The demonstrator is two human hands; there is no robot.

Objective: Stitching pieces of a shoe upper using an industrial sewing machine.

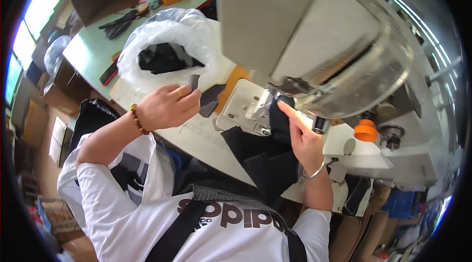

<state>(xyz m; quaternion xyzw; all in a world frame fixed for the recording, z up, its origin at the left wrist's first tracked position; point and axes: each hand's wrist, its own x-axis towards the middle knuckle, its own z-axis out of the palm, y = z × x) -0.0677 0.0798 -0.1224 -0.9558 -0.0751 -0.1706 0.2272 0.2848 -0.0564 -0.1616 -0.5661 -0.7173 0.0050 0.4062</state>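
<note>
White-sleeved left hand pinches grey fabric pieces; right hand presses black cloth on the sewing table.

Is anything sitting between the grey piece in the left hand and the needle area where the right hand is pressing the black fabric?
Nothing visible. The left hand holds the grey piece just left of the metal plate; that plate shows bare up to the black fabric under the right hand.
</note>
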